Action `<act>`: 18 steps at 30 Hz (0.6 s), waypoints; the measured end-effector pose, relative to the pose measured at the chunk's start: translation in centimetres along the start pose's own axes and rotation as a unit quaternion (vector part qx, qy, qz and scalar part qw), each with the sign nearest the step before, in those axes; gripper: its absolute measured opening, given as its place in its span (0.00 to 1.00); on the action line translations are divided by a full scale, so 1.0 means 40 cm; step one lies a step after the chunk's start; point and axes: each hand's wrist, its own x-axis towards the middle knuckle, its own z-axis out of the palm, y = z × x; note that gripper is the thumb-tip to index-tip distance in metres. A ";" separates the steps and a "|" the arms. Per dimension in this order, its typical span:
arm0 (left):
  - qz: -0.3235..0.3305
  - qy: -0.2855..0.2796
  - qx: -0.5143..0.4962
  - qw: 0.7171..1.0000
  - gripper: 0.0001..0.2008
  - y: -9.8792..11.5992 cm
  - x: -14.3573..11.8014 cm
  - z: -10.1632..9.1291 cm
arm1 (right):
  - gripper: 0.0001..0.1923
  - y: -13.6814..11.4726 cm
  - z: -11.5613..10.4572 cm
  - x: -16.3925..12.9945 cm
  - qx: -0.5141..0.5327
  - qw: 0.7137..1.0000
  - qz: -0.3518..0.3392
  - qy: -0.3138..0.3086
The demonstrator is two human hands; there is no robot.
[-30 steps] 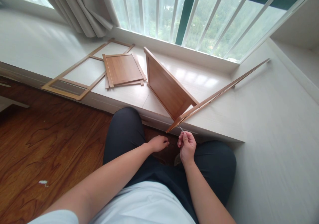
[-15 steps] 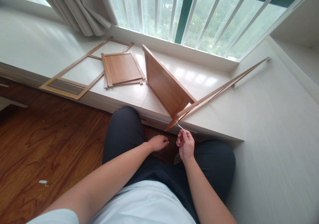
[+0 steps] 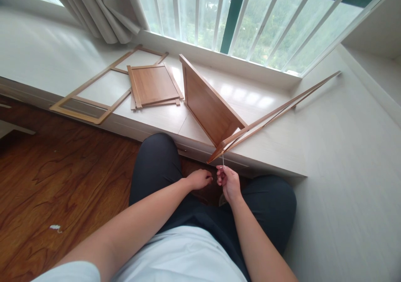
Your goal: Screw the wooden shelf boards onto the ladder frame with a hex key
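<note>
My right hand (image 3: 229, 183) pinches a thin metal hex key (image 3: 223, 160), whose far end meets the near corner of a wooden frame (image 3: 260, 119). That frame stands on edge and slants back to the right, its near corner jutting past the ledge's front edge. Joined against it is an upright wooden panel (image 3: 209, 102). My left hand (image 3: 199, 179) is closed between my knees, just left of the right hand and apart from the wood. Whatever its curled fingers may hold is hidden.
On the white ledge (image 3: 169, 121), stacked wooden panels (image 3: 155, 83) lie beside a flat open wooden frame (image 3: 92, 101) that overhangs the front edge. Behind are a barred window (image 3: 206, 19) and a grey curtain (image 3: 100, 12). A white scrap (image 3: 55, 227) lies on the wooden floor.
My right hand has shifted slightly left and turned, and the hex key has swung from slanted to nearly upright in the picture. The left hand and the wooden parts look unmoved.
</note>
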 end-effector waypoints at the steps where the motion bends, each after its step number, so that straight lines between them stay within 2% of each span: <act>1: 0.001 0.000 -0.001 1.000 0.14 -0.001 0.000 0.000 | 0.17 -0.002 0.003 0.000 -0.003 1.000 0.008 -0.010; 6: 0.004 -0.002 -0.001 1.000 0.13 -0.002 -0.003 -0.001 | 0.16 -0.009 0.009 0.002 -0.020 0.999 0.015 -0.029; 14: -0.004 -0.003 0.007 1.000 0.15 0.005 -0.002 -0.005 | 0.15 -0.001 -0.007 0.011 -0.086 0.995 -0.043 0.004; 18: -0.006 -0.003 0.008 1.000 0.15 0.007 -0.005 -0.007 | 0.17 -0.015 -0.020 0.005 -0.167 0.979 -0.104 0.053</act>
